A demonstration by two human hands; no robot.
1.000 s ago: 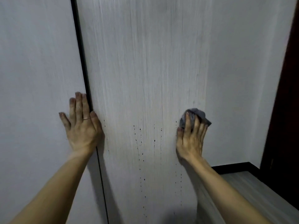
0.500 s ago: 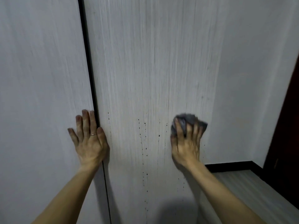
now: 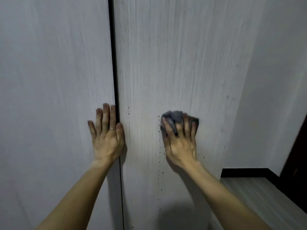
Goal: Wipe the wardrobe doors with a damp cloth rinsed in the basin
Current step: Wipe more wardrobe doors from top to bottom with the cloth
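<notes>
1. Faces two pale, wood-grained wardrobe doors, the left door (image 3: 49,80) and the right door (image 3: 174,63), parted by a thin dark gap (image 3: 113,63) running from top to bottom.
2. Lays the left hand (image 3: 108,138) flat on the left door, hard against its right edge.
3. Holds that hand's fingers straight and close together, pointing up, with the thumb lying over the gap. Grips nothing with it.
4. Wears a thin ring (image 3: 112,128) on one finger of the left hand and shows darkened fingertips.
5. Presses a crumpled grey cloth (image 3: 177,116) against the right door with the right hand (image 3: 181,146), about level with the left hand and to its right.
6. Curls the right fingers over the cloth, spread a little, bunching it beneath them, with grey folds poking out above the fingertips and at the right side.
7. Looks on small dark specks (image 3: 159,171) strung in loose vertical lines down the right door, just left of the right hand and below it, with a few more near the gap.
8. Casts a soft shadow (image 3: 182,216) low on the right door, between the two forearms.
9. Sees a plain pale wall (image 3: 274,97) to the right of the right door, with a dark skirting board (image 3: 245,172) at its foot, a pale striped floor (image 3: 265,196) nearer, and a dark frame (image 3: 297,163) at the far right edge.
</notes>
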